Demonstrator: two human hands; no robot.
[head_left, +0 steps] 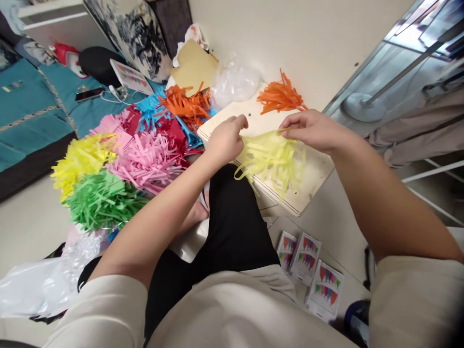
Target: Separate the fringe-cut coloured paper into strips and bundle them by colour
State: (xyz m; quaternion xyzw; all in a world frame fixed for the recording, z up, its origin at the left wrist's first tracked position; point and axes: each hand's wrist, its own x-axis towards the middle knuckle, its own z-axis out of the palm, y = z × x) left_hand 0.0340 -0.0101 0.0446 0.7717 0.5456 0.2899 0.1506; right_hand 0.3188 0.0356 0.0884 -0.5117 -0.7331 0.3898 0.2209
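A pale yellow tissue-paper tassel [273, 162] stretches between my hands over a small cream wooden board [315, 174], its cut strips hanging toward me. My right hand [308, 128] pinches the uncut band at the tassel's right end between thumb and fingers. At the left end, my left hand [226, 137] has its fingers curled against the band, with the fingertips partly hidden. Beyond my hands, an orange paper tassel [281, 95] lies on the board's far edge.
Fringed paper in pink [147, 159], green [103, 200], yellow [83, 159] and orange [188, 106] is heaped to the left. A clear plastic bag [235, 84] sits behind the board. Several printed boxes [304, 256] stand on the floor, lower right. A metal stand [366, 104] is at the right.
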